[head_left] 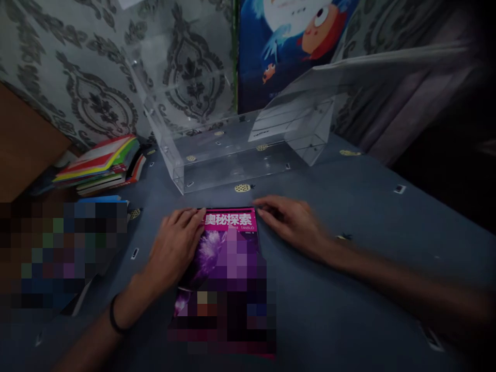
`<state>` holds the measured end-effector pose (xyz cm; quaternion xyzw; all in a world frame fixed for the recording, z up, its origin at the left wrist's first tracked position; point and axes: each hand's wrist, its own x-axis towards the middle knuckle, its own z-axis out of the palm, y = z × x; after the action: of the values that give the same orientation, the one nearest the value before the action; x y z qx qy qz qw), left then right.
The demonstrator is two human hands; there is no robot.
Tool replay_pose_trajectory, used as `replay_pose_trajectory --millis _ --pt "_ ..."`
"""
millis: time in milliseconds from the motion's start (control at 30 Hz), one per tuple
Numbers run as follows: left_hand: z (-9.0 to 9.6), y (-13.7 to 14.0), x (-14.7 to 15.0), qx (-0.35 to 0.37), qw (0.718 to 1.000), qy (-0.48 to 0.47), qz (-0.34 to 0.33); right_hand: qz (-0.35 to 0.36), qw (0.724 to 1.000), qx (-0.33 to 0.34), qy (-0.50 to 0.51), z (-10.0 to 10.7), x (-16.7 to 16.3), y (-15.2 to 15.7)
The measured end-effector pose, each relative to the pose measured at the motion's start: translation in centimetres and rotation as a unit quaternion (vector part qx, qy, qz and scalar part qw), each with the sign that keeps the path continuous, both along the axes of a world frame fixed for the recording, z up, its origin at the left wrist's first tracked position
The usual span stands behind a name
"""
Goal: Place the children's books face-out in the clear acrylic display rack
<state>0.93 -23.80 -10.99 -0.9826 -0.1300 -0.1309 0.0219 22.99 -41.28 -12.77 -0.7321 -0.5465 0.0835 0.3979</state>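
A book (211, 258) with a purple and magenta cover and white Chinese characters lies flat on the table before me. Part of its cover is blurred into blocks. My left hand (176, 240) rests along its upper left edge, fingers stretched out and touching the cover; a dark band circles that wrist. By the top right corner of the book is my right hand (289, 219), its fingers loosely bent and apart with nothing visible in them. I cannot tell whether its fingertips touch the book.
Behind the book stands a clear acrylic rack (232, 165) with upright side panels. To the left lie a stack of colourful books (103, 160) and a pixelated pile (73, 253). The grey table (349, 320) carries pineapple prints. A blue picture (287, 51) stands by the patterned wall.
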Motion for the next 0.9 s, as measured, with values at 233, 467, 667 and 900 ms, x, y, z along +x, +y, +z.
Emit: replay_pose_trajectory --millis 233,467,667,900 --pt "1.0 -0.8 1.9 0.096 0.994 0.049 -0.012 0.026 0.991 -0.01 -0.133 -0.4 0.6 -0.6" --pt "0.4 -2.2 4.5 0.04 0.995 0.052 -0.078 0.03 0.994 -0.005 -0.105 -0.5 0.6 -0.5" --pt "-0.1 -2.7 6.3 -0.003 0.993 0.03 -0.117 0.027 0.999 0.005 -0.042 -0.2 0.9 -0.6" --pt "-0.3 -2.5 6.6 -0.005 0.991 0.028 -0.128 0.02 1.0 0.005 0.0 -0.2 1.0 -0.6"
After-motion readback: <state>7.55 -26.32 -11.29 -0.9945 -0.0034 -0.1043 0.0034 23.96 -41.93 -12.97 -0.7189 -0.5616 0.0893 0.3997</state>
